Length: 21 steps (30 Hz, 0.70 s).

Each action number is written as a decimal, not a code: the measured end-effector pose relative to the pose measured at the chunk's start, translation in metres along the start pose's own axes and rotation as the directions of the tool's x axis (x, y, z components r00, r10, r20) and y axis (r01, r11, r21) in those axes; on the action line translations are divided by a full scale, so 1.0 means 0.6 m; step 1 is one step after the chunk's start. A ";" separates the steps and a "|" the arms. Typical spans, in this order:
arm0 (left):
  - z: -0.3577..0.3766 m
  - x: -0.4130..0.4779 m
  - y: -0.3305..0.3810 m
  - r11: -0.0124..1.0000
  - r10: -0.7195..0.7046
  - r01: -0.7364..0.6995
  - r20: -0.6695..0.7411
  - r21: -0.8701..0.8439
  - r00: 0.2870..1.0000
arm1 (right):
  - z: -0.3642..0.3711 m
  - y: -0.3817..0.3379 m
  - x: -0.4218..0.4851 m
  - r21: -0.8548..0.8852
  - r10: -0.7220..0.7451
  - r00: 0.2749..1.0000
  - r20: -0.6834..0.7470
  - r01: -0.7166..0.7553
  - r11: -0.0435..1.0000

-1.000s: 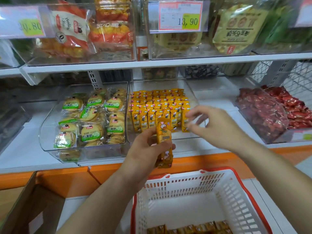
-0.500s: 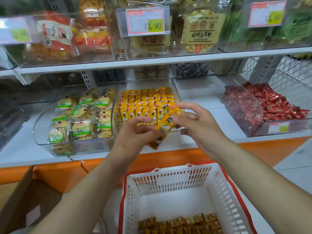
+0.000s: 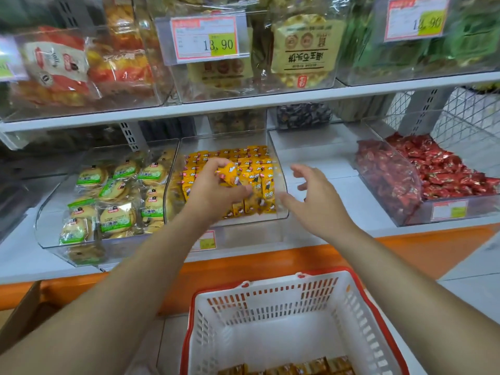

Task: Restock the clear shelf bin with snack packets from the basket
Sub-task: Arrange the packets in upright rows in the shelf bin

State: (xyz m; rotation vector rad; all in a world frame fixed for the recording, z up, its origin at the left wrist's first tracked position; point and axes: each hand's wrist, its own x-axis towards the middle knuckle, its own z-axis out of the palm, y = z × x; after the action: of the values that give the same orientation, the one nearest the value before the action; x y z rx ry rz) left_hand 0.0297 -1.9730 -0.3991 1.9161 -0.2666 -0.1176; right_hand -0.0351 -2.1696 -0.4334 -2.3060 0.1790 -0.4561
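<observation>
The clear shelf bin [image 3: 281, 182] on the lower shelf holds rows of several upright yellow snack packets [image 3: 257, 169]. My left hand [image 3: 216, 185] reaches into the bin over its front wall and grips a yellow snack packet [image 3: 228, 171] above the rows. My right hand [image 3: 313, 193] hovers just right of the bin's front corner, fingers spread and holding nothing. Below, the white basket with a red rim [image 3: 273, 290] stands on the floor, with several more yellow packets [image 3: 292, 368] lying at its bottom.
A clear bin of green-labelled round biscuits [image 3: 113, 196] stands left of the target bin, and a bin of red wrapped candies [image 3: 427, 171] stands right. The upper shelf [image 3: 270, 100] with price tags overhangs. A cardboard box [image 3: 21, 320] sits at the lower left.
My left hand has carried the packet forward from in front of the shelf into the bin. My right hand has let go of it and drawn off to the right, fingers spread.
</observation>
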 end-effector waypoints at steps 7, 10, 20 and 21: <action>0.039 0.143 -0.040 0.955 0.061 -0.105 0.163 0.276 0.985 | 0.044 0.043 0.019 0.019 -0.063 0.977 0.204 0.061 0.998; 0.041 0.170 -0.056 0.928 0.071 -0.129 0.174 0.350 0.982 | 0.049 0.046 0.022 0.051 -0.100 0.976 0.195 0.091 0.995; 0.068 0.182 -0.079 0.745 0.154 -0.296 0.278 0.598 0.948 | 0.049 0.050 0.025 0.004 -0.084 0.973 0.216 0.085 0.996; 0.069 0.182 -0.080 0.710 0.140 -0.305 0.297 0.634 0.945 | 0.049 0.051 0.025 -0.001 -0.077 0.972 0.221 0.080 0.997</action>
State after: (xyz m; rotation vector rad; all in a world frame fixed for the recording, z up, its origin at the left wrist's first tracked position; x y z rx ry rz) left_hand 0.1332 -2.0211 -0.4537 2.5814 -0.7902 -0.0814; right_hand -0.0101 -2.1753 -0.4703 -2.3593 -0.0195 -0.2354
